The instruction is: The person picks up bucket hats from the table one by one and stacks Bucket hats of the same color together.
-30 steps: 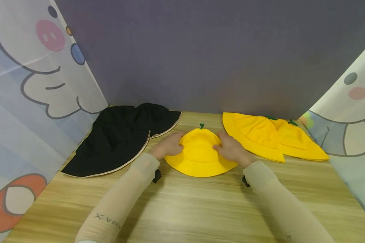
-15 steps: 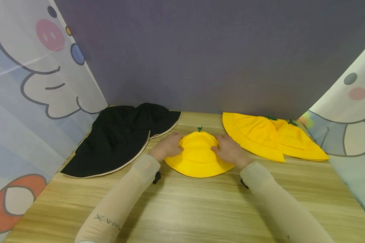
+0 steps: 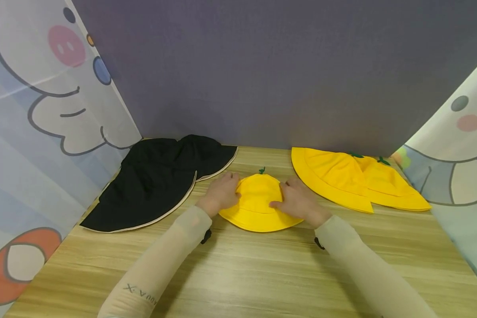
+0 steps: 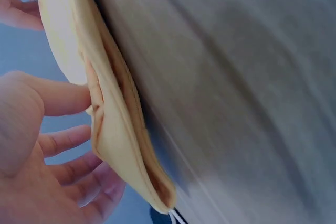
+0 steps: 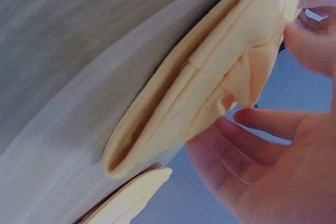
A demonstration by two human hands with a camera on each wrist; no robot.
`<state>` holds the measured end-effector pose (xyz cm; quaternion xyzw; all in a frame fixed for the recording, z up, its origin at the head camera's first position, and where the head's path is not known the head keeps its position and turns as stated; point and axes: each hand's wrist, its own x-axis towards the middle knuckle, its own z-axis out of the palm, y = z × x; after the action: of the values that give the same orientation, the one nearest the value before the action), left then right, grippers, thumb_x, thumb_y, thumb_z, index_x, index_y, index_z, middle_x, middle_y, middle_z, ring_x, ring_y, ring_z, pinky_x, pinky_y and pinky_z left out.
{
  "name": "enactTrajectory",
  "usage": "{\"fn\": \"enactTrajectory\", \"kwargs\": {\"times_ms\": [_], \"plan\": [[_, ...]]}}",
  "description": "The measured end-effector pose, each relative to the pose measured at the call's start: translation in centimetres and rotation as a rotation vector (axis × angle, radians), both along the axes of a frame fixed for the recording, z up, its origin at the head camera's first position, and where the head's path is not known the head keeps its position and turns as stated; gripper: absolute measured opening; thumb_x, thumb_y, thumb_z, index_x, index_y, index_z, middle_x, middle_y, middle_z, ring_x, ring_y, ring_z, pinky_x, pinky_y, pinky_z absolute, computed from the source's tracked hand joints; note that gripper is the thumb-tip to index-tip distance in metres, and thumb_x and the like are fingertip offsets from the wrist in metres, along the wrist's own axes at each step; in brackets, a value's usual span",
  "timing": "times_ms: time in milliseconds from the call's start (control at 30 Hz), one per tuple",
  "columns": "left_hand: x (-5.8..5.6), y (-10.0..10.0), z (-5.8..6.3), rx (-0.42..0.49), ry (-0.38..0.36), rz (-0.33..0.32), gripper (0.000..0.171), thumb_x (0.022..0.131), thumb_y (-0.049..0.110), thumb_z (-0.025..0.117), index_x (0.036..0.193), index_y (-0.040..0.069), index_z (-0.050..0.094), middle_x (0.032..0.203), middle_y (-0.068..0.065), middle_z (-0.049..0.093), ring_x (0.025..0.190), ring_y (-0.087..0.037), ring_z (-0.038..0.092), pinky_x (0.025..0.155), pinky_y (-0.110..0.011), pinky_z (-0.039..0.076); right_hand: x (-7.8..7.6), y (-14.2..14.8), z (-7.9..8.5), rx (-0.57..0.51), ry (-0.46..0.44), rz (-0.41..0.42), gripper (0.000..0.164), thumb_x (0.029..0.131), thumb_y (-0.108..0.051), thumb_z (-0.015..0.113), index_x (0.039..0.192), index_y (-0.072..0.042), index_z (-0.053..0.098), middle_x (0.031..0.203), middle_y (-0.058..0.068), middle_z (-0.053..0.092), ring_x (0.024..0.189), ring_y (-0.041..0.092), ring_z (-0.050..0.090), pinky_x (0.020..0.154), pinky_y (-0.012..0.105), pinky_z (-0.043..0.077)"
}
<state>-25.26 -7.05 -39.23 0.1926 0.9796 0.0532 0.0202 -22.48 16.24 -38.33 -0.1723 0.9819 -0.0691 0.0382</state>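
A yellow bucket hat with a green sprout on its crown sits mid-table, brim towards me. My left hand holds the left side of its crown, thumb in front. On the right side, my right hand grips the crown the same way; its far fingers are hidden in the head view. In the left wrist view the thumb presses into the fabric, which folds there. The right wrist view shows fingertips against the creased hat.
Two overlapping black hats with pale brim edging lie at the back left. At the back right are two overlapping folded yellow hats with green sprouts. A grey panel stands behind the wooden table; cartoon-printed sheets flank it.
Both hands have drawn slightly closer together, the right one moving left. Between them the hat looks narrower, and its sprout sits a little lower. The other hats have stayed put.
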Motion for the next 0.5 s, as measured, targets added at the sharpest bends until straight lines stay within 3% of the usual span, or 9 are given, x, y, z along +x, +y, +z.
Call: {"fn": "enactTrajectory", "kwargs": {"times_ms": [100,200,367,500], "plan": [[0.4,0.3,0.1,-0.051,0.056,-0.058,0.044,0.088,0.029,0.057,0.127,0.012,0.047,0.116,-0.008,0.046,0.106,-0.025,0.04,0.087,-0.038,0.041,0.1,-0.1,-0.1,0.015,-0.087,0.002,0.095,0.078,-0.068,0.052,0.138,0.003,0.031,0.134,0.021,0.038,0.121,0.036,0.033,0.097,0.049,0.031],[0.8,0.5,0.3,-0.074,0.046,-0.109,0.043,0.089,0.037,0.056,0.126,0.016,0.05,0.117,-0.008,0.047,0.108,-0.026,0.04,0.088,-0.04,0.04,0.2,-0.2,-0.2,0.008,-0.155,0.009,0.103,0.075,-0.072,0.052,0.141,0.003,0.023,0.14,0.023,0.031,0.125,0.039,0.027,0.1,0.051,0.026],[1.5,0.7,0.7,-0.099,-0.112,-0.126,0.076,0.079,0.069,0.049,0.137,0.021,0.04,0.137,-0.011,0.036,0.123,-0.03,0.029,0.097,-0.049,0.031,0.2,-0.4,-0.5,-0.002,-0.163,0.022,0.103,0.076,-0.07,0.053,0.14,0.005,0.023,0.139,0.024,0.03,0.125,0.04,0.028,0.1,0.053,0.026],[1.9,0.8,0.7,-0.105,-0.231,-0.127,0.094,0.069,0.078,0.051,0.143,0.023,0.031,0.142,-0.013,0.027,0.127,-0.031,0.021,0.1,-0.052,0.025,0.2,-0.4,-0.6,0.026,-0.147,0.023,0.1,0.077,-0.069,0.052,0.139,0.005,0.025,0.139,0.023,0.031,0.125,0.039,0.027,0.1,0.053,0.025]]}}
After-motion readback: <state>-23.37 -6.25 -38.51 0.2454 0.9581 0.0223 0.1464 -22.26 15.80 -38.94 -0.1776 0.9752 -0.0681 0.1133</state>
